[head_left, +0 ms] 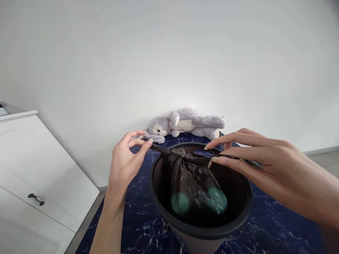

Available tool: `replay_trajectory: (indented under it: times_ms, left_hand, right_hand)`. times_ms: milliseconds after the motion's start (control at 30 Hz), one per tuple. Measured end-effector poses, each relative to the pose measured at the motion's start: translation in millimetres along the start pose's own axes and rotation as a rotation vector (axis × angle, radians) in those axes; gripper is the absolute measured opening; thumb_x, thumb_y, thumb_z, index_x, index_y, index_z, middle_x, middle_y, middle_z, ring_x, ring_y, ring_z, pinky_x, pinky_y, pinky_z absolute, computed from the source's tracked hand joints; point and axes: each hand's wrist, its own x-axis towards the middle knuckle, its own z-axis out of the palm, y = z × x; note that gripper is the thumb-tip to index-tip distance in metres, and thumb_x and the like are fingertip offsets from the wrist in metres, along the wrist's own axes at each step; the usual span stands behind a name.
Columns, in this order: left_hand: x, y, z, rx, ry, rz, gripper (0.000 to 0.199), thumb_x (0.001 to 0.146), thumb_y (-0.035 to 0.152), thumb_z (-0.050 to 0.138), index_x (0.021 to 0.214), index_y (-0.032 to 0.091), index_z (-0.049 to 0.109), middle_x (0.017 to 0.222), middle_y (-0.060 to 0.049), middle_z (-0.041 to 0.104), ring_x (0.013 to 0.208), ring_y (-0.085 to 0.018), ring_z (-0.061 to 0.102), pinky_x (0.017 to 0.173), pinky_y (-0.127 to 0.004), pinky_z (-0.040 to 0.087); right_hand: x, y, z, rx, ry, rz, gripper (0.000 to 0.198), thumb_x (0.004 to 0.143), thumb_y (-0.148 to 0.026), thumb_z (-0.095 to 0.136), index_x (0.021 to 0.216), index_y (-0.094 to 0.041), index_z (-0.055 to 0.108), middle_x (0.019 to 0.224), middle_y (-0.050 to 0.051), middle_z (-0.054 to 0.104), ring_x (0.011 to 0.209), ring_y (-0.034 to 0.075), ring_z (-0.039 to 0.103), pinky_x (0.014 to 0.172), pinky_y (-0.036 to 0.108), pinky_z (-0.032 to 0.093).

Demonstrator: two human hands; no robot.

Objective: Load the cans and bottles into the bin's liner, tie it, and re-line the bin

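A thin black plastic bag [192, 180], gathered and knotted at its neck, hangs in the mouth of a dark round trash bin [201, 231]. Green rounded shapes show through the bag's film low on both sides. My left hand [128, 155] pinches one twisted end of the bag between thumb and fingers, left of the knot. On the other side, my right hand [254, 155] grips the opposite end between thumb and fingers above the bin's right rim. Both ends are stretched out sideways from the knot. The bin's inner bottom is hidden.
The bin stands on a dark blue marble-patterned table [143, 215]. Behind it a grey plush toy [185, 123] lies on its side against the white wall [169, 56]. A white cabinet [42, 169] with a black handle [36, 199] is at the left.
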Motion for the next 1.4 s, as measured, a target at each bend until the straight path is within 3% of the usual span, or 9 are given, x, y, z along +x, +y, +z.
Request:
replay_trajectory:
  times_ms: [133,300,500,667,767,867,1067,1233,1400]
  left_hand:
    - [2.8,-4.1,0.3,-0.019,0.003,-0.001,0.044,0.087,0.059,0.078,0.117,0.027,0.071,0.091,-0.004,0.082,0.094,-0.031,0.075,0.092,-0.043,0.054]
    - [-4.1,7.2,-4.5,-0.149,-0.005,-0.041,0.049,0.085,0.058,0.082,0.123,0.029,0.071,0.091,-0.001,0.079,0.075,-0.021,0.071,0.08,-0.035,0.055]
    - [-16.6,23.6,-6.8,-0.377,-0.012,0.017,0.048,0.083,0.051,0.087,0.121,0.027,0.071,0.089,0.0,0.075,0.089,-0.021,0.075,0.084,-0.03,0.058]
    - [-26.1,38.3,-5.2,-0.429,-0.004,0.032,0.04,0.084,0.045,0.086,0.117,0.028,0.071,0.084,0.002,0.072,0.086,-0.02,0.075,0.086,-0.031,0.061]
    - [-31.1,45.2,-3.1,-0.434,0.022,0.049,0.037,0.083,0.042,0.085,0.114,0.028,0.071,0.083,0.002,0.071,0.084,-0.02,0.075,0.085,-0.032,0.063]
    - [-35.1,49.6,-1.5,-0.443,0.033,0.063,0.035,0.083,0.041,0.084,0.113,0.028,0.071,0.082,0.002,0.071,0.083,-0.02,0.076,0.085,-0.032,0.064]
    - [-41.9,55.4,1.8,-0.49,0.014,0.099,0.031,0.084,0.037,0.085,0.109,0.027,0.07,0.079,0.003,0.069,0.083,-0.019,0.075,0.088,-0.032,0.064]
    - [-45.2,56.6,6.9,-0.509,0.007,0.121,0.027,0.085,0.035,0.084,0.105,0.027,0.069,0.081,0.002,0.069,0.094,-0.021,0.076,0.088,-0.031,0.064]
    - [-45.1,57.2,8.3,-0.519,-0.016,0.109,0.026,0.085,0.036,0.084,0.105,0.027,0.068,0.083,0.002,0.07,0.094,-0.021,0.077,0.086,-0.032,0.065]
  right_hand:
    - [-2.1,4.5,-1.3,0.001,-0.042,0.071,0.031,0.11,-0.043,0.054,0.099,-0.034,0.082,0.123,0.002,0.078,0.109,0.027,0.076,0.091,0.043,0.064]
    - [-5.7,3.0,3.6,-0.018,-0.069,0.1,0.031,0.11,-0.045,0.053,0.105,-0.034,0.081,0.127,0.002,0.077,0.116,0.029,0.075,0.101,0.047,0.064]
    - [-0.7,-9.4,8.7,0.099,-0.139,0.055,0.023,0.104,-0.046,0.065,0.121,-0.034,0.076,0.128,0.002,0.077,0.119,0.027,0.075,0.097,0.039,0.066]
    - [6.5,-18.7,10.1,0.222,-0.218,0.004,0.036,0.102,-0.043,0.069,0.137,-0.037,0.069,0.136,-0.001,0.076,0.126,0.024,0.073,0.105,0.036,0.063]
    - [8.0,-21.1,10.2,0.196,-0.243,-0.028,0.02,0.104,-0.043,0.065,0.118,-0.036,0.078,0.141,-0.002,0.074,0.134,0.026,0.069,0.107,0.038,0.063]
    - [5.0,-21.5,9.1,0.147,-0.253,-0.058,0.028,0.108,-0.044,0.057,0.101,-0.035,0.082,0.143,-0.004,0.072,0.135,0.026,0.068,0.109,0.039,0.062]
    - [-8.3,-19.9,11.2,0.084,-0.228,-0.083,0.041,0.113,-0.043,0.046,0.097,-0.033,0.083,0.147,-0.01,0.069,0.135,0.022,0.068,0.122,0.04,0.052]
    - [-9.4,-19.7,11.0,0.088,-0.203,-0.074,0.041,0.112,-0.044,0.045,0.107,-0.032,0.084,0.136,-0.009,0.076,0.126,0.02,0.073,0.113,0.034,0.059]
    - [-7.0,-20.9,9.0,0.1,-0.191,-0.072,0.045,0.113,-0.045,0.044,0.1,-0.031,0.084,0.133,-0.008,0.077,0.122,0.019,0.075,0.111,0.032,0.06]
